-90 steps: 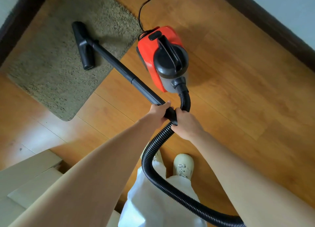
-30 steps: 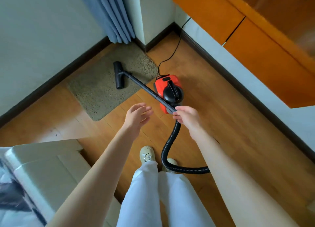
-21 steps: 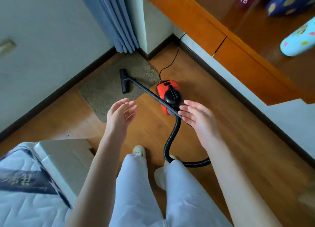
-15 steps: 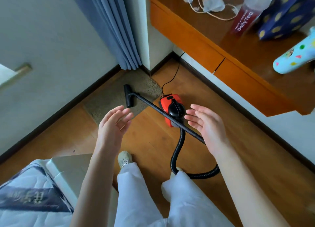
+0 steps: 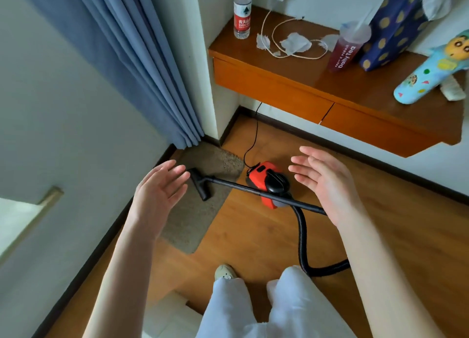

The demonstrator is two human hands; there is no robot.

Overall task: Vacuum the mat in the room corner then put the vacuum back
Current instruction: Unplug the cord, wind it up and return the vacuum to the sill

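Note:
A small red and black vacuum [image 5: 266, 183] sits on the wooden floor beside the olive mat [image 5: 200, 216] in the room corner. Its black wand [image 5: 243, 186] lies across the vacuum body, with the nozzle [image 5: 200, 186] resting on the mat. The ribbed hose [image 5: 303, 241] curls back toward my legs. My left hand [image 5: 157, 190] and my right hand [image 5: 327, 183] are raised above the floor, palms facing each other, fingers apart, holding nothing.
A blue curtain [image 5: 142, 66] hangs in the corner. A wooden shelf [image 5: 304, 84] on the right wall carries a water bottle [image 5: 242, 13], a tea cup, a cable and a toy. The power cord [image 5: 255, 134] runs up under it. A white box [image 5: 167, 315] lies near my feet.
Both hands let go of the wand, which now lies on the vacuum. I straightened up and my view rose, bringing the shelf and curtain into sight.

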